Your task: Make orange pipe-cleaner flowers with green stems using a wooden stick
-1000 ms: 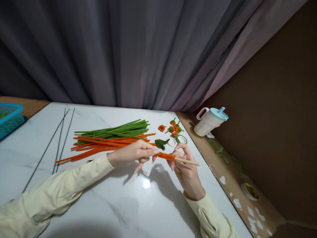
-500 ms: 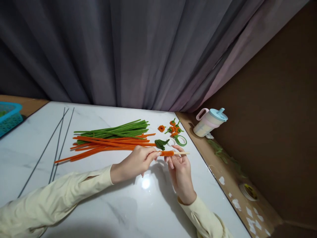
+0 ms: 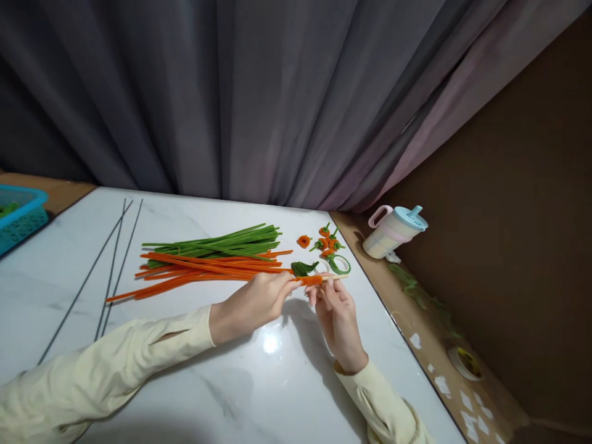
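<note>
My left hand [image 3: 253,301] pinches the left end of an orange pipe cleaner coil [image 3: 311,280] wound on a thin wooden stick [image 3: 337,277]. My right hand [image 3: 337,311] holds the stick from below, its fingers under the coil. Both hands hover just above the white marble table [image 3: 222,382]. Behind them lie a bundle of orange pipe cleaners [image 3: 198,271] and a bundle of green pipe cleaners [image 3: 217,242]. A dark green folded leaf piece [image 3: 303,268] lies just beyond my fingertips.
Small orange-and-green pipe cleaner flowers [image 3: 324,240] and tape rolls [image 3: 340,265] sit at the table's far right. Three thin dark wires [image 3: 111,259] lie at the left. A blue basket [image 3: 18,216] stands far left; a lidded cup [image 3: 393,231] rests off the table's right edge. A grey curtain hangs behind.
Both hands have shifted slightly away from me with the stick, which has levelled out and shows less length past my right hand. The coil looks shorter.
</note>
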Demonstrator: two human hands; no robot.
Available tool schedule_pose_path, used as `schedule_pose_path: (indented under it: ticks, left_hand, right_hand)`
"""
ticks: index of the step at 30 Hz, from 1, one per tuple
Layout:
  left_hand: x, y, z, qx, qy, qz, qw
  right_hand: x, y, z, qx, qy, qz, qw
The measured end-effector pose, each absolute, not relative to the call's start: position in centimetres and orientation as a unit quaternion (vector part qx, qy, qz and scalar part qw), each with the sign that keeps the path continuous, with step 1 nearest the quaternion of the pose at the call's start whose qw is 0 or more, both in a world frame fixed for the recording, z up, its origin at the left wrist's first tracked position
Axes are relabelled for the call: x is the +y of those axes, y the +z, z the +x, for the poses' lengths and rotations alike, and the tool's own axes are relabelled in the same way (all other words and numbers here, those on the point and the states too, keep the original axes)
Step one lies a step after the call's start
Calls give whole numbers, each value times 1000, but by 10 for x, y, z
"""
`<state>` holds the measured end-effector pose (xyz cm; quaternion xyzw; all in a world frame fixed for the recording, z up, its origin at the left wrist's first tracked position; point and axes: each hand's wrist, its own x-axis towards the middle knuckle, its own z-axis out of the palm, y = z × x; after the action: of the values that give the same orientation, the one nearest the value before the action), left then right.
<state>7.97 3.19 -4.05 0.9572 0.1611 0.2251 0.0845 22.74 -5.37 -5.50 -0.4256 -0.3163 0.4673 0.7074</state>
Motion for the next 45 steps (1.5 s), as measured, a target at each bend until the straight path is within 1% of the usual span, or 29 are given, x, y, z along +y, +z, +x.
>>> schedule_pose_path:
  ticks: [2,4,11,15,19,28,35,40,45]
  left_hand:
    - [33,-42,79,156,207,965,47]
    - [35,-42,79,159,192,968,39]
    - [38,-37,79,177,181,965,62]
    - [37,-39,79,181,176,964,88]
    - [36,-43,80,192,182,954,139]
    - [36,-40,80,189,185,952,152]
    - [35,-40,80,185,182,958,119]
    - [34,-40,78,157,204,964,69]
    - [37,-33,74,120,189,975,17]
  right_hand:
    - [-53,-53,228,-314,466,-440,700]
    - [-52,-51,230,-316,469,-448,692]
    - [-49,-52,239,-314,491,-468,664]
    - [-48,-58,241,-283,464,-494,678]
    - [-48,-58,240,-260,468,-493,686]
    - [-48,-60,239,-262,483,-444,707]
    - [-48,-59,239,-275,478,-452,701]
    - [-48,-55,243,-252,486,-473,690]
    - [-48,-52,252,-228,535,-478,658]
